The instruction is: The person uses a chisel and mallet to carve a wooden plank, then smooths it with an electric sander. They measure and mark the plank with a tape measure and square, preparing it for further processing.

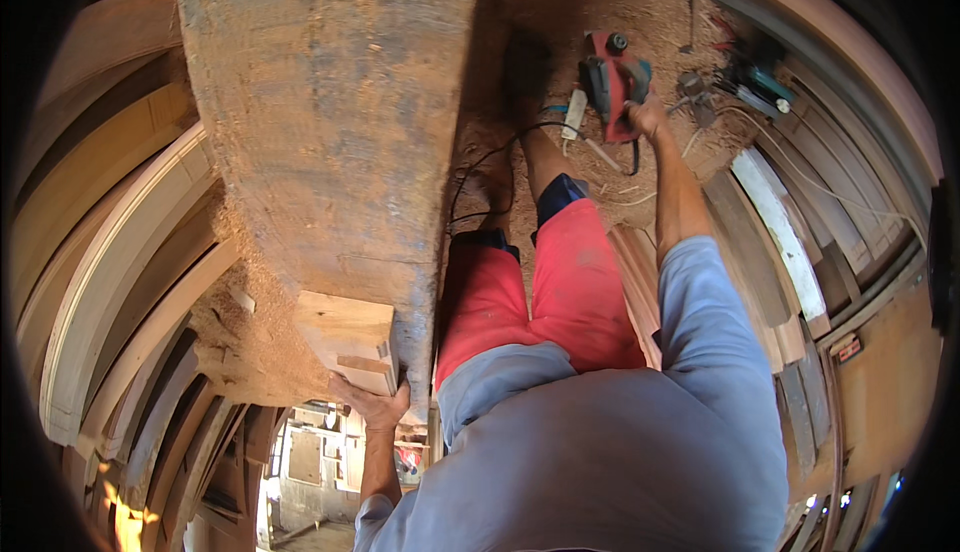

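My right hand (645, 117) is closed on the handle of a red and dark electric planer (614, 92), held at the right side of a long, worn wooden bench (320, 122), over shavings. A black cord loops down from the planer area across my legs. My left hand (377, 400) grips the near end of a pale wooden block (345, 327) that lies at the bench's near end. Some of my left fingers are hidden under or behind the block.
Stacked planks (130, 272) line the left, with sawdust beside the bench. More boards (775, 242) lie at the right. A teal power tool (762, 87), cords and a white power strip (574, 115) are on the shaving-strewn floor (640, 2). My legs stand along the bench's right side.
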A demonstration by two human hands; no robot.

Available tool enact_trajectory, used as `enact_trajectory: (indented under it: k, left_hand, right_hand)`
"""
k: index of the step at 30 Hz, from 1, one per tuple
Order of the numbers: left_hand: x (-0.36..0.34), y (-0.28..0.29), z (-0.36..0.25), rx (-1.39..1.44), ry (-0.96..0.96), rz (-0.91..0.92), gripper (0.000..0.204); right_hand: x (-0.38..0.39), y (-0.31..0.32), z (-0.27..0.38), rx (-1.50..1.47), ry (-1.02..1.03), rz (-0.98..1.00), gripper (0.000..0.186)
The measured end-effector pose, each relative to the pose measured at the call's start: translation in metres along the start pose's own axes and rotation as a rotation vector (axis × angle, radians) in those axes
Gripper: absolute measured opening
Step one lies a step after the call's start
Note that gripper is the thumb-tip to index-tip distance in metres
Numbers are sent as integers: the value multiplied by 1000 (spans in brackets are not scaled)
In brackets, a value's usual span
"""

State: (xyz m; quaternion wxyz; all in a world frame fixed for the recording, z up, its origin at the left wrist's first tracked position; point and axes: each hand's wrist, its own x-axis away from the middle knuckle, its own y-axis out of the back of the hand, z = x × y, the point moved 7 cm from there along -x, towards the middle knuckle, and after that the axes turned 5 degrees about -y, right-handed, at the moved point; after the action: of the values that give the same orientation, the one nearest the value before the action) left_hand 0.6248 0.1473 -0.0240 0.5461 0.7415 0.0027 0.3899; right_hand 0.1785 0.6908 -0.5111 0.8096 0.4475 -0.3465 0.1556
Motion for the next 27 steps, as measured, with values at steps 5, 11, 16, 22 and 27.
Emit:
enact_trajectory:
  k: [5,11,16,22,27]
  left_hand:
    - [-13,11,-24,-50,-102,-66,146]
    - [-25,18,-29,42,20,-93,147]
    - [-26,15,-24,-141,-187,-77,145]
    - [-40,32,-59,45,-131,-215,133]
    - [-38,45,-67,81,-202,-326,130]
  right_hand:
    - [104,-2,-44,-192,-502,100,28]
    - [163,-16,-160,-679,-904,-101,17]
    - [182,-17,-246,-916,-810,-110,11]
    - [229,-21,-144,-574,-559,217,14]
    - [282,-12,-12,-508,-375,190,13]
